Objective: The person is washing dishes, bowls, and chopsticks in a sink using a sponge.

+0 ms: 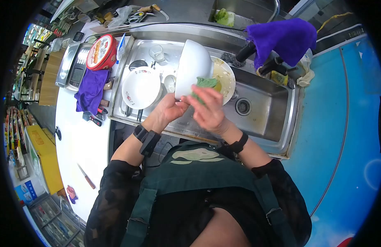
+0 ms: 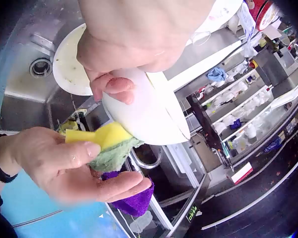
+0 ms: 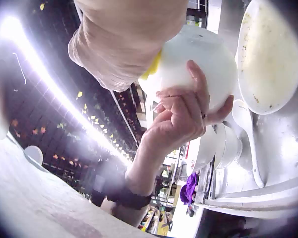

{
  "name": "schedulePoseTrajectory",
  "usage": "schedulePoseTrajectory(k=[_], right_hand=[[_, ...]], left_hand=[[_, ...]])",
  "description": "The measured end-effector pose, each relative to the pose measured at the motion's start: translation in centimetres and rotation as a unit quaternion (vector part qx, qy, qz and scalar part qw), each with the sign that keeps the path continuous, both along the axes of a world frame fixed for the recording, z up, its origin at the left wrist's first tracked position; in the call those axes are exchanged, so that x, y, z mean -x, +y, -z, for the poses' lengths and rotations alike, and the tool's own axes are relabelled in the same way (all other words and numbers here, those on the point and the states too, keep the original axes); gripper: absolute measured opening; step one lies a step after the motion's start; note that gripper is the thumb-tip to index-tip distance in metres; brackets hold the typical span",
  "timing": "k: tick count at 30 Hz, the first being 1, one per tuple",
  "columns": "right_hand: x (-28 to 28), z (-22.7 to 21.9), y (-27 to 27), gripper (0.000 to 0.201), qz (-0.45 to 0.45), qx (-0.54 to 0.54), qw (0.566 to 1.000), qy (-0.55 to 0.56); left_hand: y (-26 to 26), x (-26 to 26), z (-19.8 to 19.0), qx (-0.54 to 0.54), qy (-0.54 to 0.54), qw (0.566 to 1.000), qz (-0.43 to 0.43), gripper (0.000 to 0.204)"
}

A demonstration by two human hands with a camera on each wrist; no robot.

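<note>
A large white bowl (image 1: 191,68) is tipped on its side above the sink counter, and my left hand (image 1: 170,111) grips it by its lower edge. In the right wrist view the fingers of that left hand (image 3: 181,111) curl against the bowl (image 3: 203,64). My right hand (image 1: 209,111) holds a yellow and green sponge (image 2: 109,144) against the bowl's side, thumb on the yellow layer and fingers under the green one. Behind the bowl lies a soiled plate (image 1: 224,78) with food residue.
A floral bowl (image 1: 141,88), a glass (image 1: 156,52) and a white spoon (image 1: 170,83) stand left on the drainboard. The sink basin (image 1: 256,107) is at the right, with a purple cloth (image 1: 281,39) behind it. A knife (image 1: 86,176) lies on the white counter at the far left.
</note>
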State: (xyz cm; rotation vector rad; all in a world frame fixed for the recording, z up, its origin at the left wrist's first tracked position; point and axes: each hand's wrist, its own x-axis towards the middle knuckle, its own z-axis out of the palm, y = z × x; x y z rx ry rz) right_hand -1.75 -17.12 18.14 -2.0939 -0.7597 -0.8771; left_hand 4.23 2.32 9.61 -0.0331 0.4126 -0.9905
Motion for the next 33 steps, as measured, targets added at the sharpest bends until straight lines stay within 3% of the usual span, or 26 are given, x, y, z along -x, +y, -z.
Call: schedulePoseTrajectory(k=[2,5,6,8,9,11,15,17,18,19,20,21,23,24,26,29,31,32,33], right_hand=[[-0.4,0.3,0.7,0.041,-0.083,0.031,0.995,-0.048],[-0.9,1.4,0.9,0.041,-0.087,0.107,0.986,-0.092],[-1.2,1.2,0.8,0.041,-0.088,0.107,0.986,-0.092],[-1.9,0.5,0.6,0.043,0.034,-0.012,0.999,0.031],[-2.5,0.9,0.1,0.043,0.032,-0.011,0.999,0.031],[-3.8,2.1,-1.1,0.047,0.075,-0.109,0.974,0.185],[-4.3,1.6,-2.0,0.047,0.030,-0.120,0.977,0.172],[-3.6,0.1,-0.5,0.049,-0.031,-0.004,0.997,0.070],[-3.2,0.2,0.9,0.047,-0.039,0.004,0.998,0.044],[-3.3,0.5,1.3,0.047,-0.037,0.004,0.998,0.043],[-3.5,0.9,1.5,0.044,-0.059,0.075,0.995,0.001],[-3.7,0.4,1.7,0.041,-0.080,0.145,0.985,-0.038],[-4.7,-0.7,1.5,0.034,-0.051,0.164,0.984,-0.053],[-5.5,-1.6,1.5,0.030,-0.043,0.133,0.990,-0.018],[-7.2,-2.7,1.5,0.021,-0.015,0.075,0.997,0.021],[-10.2,-2.6,1.1,0.019,-0.004,-0.020,0.996,0.087],[-12.2,-2.8,-0.4,0.019,-0.012,-0.033,0.992,0.122],[-12.9,-3.0,-1.3,0.020,-0.007,-0.073,0.945,0.319],[-13.5,-2.9,-2.2,0.022,-0.002,-0.113,0.858,0.501]], left_hand=[[-1.4,0.6,-1.8,-0.283,0.046,0.957,-0.042,0.025],[-3.2,1.4,-7.0,-0.361,0.048,0.930,-0.046,0.026],[-2.5,1.5,-5.9,-0.361,0.048,0.930,-0.047,0.026],[-0.7,1.5,-2.8,-0.150,0.112,0.980,-0.061,0.030],[-0.7,1.4,-3.0,-0.149,0.113,0.980,-0.063,0.030],[-1.0,1.1,-3.9,-0.075,0.143,0.987,-0.023,0.032],[-1.2,0.8,-3.6,-0.120,0.117,0.985,-0.048,0.030],[-1.3,0.8,-3.1,-0.134,0.130,0.981,-0.049,0.029],[-1.5,1.0,-3.1,-0.134,0.130,0.981,-0.047,0.029],[-2.0,1.3,-3.2,-0.199,0.084,0.974,-0.063,0.029],[-2.2,1.5,-3.2,-0.263,0.037,0.961,-0.078,0.029],[-2.2,1.6,-3.2,-0.264,0.036,0.961,-0.075,0.029],[-1.7,1.8,-3.1,-0.235,0.026,0.970,-0.060,0.028],[-1.4,1.7,-3.5,-0.236,0.027,0.970,-0.057,0.028],[-1.0,1.0,-4.7,-0.195,0.067,0.978,0.046,0.028],[-0.6,1.0,-4.4,-0.135,0.036,0.988,0.065,0.029],[-0.3,1.5,-4.1,-0.171,0.031,0.982,0.078,0.029],[-0.3,1.9,-4.0,-0.205,0.024,0.975,0.088,0.030],[-0.1,2.3,-4.0,-0.207,0.024,0.974,0.093,0.030]])
